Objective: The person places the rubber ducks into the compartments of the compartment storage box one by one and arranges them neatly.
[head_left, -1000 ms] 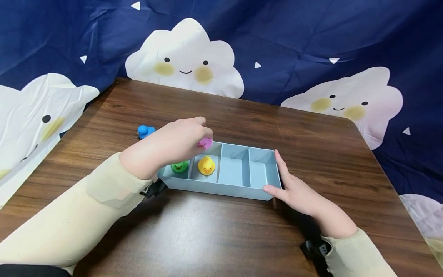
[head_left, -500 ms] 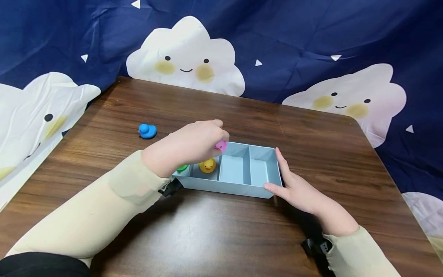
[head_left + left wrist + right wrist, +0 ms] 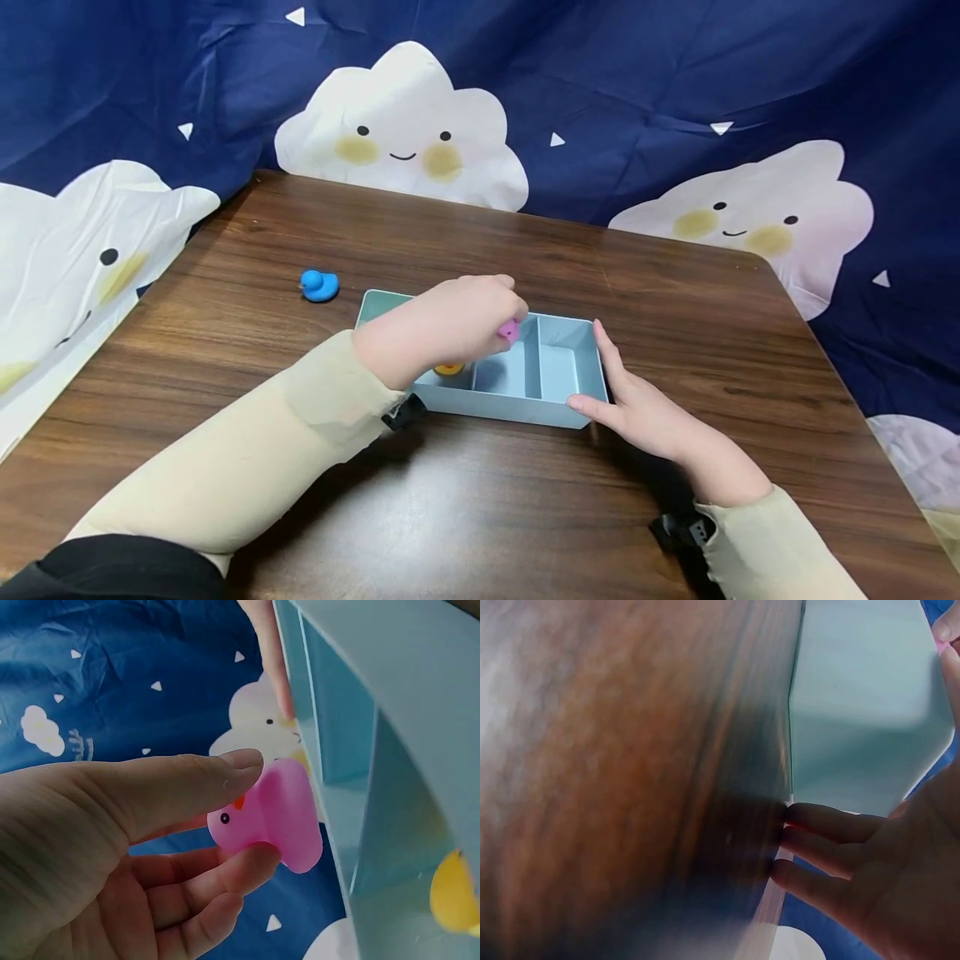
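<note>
My left hand point(image 3: 457, 321) pinches a pink toy duck point(image 3: 270, 814) between thumb and fingers. It holds the duck over the light-blue divided tray point(image 3: 495, 407), above the compartment just right of the yellow duck's. The yellow toy duck point(image 3: 448, 369) sits in its compartment, mostly hidden under my left wrist in the head view. My right hand point(image 3: 648, 417) rests against the tray's right end, fingers fairly straight along the end wall and thumb at the near rim. In the right wrist view, several fingers point(image 3: 825, 847) reach down beside the tray's end to the table.
A blue toy duck point(image 3: 320, 286) stands on the brown wooden table point(image 3: 480, 508), left of the tray and behind it. The tray's rightmost compartment point(image 3: 562, 371) holds nothing. A dark-blue cloth point(image 3: 600, 75) with white clouds hangs behind the table.
My left hand has moved rightward along the tray with the pink duck in its fingers. The forearm now covers the green duck and most of the yellow one. My right hand has stayed in place.
</note>
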The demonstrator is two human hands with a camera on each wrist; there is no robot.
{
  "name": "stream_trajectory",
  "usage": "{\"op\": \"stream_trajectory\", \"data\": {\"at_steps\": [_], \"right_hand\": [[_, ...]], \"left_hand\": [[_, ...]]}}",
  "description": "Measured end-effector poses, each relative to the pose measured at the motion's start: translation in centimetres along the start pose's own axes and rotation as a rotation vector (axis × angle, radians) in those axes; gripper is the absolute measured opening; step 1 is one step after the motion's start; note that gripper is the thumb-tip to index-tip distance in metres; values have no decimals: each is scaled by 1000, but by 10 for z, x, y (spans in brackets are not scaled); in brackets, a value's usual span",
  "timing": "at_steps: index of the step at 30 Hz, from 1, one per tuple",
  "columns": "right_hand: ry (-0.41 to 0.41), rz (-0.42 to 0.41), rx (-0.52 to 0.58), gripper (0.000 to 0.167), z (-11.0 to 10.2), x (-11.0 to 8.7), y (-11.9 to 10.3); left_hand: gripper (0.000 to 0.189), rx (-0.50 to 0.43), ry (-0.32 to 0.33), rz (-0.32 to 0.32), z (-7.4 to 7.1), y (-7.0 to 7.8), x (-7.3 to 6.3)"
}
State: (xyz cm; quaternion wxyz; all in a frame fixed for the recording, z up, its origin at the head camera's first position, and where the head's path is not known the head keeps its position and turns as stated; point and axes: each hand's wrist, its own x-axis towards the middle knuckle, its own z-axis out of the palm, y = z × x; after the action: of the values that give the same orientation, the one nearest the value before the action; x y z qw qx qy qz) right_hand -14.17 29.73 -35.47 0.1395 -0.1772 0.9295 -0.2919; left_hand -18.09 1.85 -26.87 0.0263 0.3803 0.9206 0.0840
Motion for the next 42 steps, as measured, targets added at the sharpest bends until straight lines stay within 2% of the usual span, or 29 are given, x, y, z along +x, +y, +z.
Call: {"op": "stream_trajectory", "data": {"at_steps": [10, 20, 28, 34, 42], "right_hand": [[1, 15, 7, 99, 0, 0, 0], [-6, 22, 14, 99, -1, 0, -1], [1, 9, 12, 99, -1, -1, -2], [-5, 11, 25, 99, -2, -1, -2], [-5, 4, 24, 99, -1, -1, 0]], "left_hand": [[4, 22, -39, 0, 17, 11, 12], [9, 40, -18, 3, 31, 10, 20], [14, 37, -42, 16, 39, 9, 21], [10, 29, -49, 43, 43, 9, 24], [5, 122, -54, 41, 54, 9, 30]]}}
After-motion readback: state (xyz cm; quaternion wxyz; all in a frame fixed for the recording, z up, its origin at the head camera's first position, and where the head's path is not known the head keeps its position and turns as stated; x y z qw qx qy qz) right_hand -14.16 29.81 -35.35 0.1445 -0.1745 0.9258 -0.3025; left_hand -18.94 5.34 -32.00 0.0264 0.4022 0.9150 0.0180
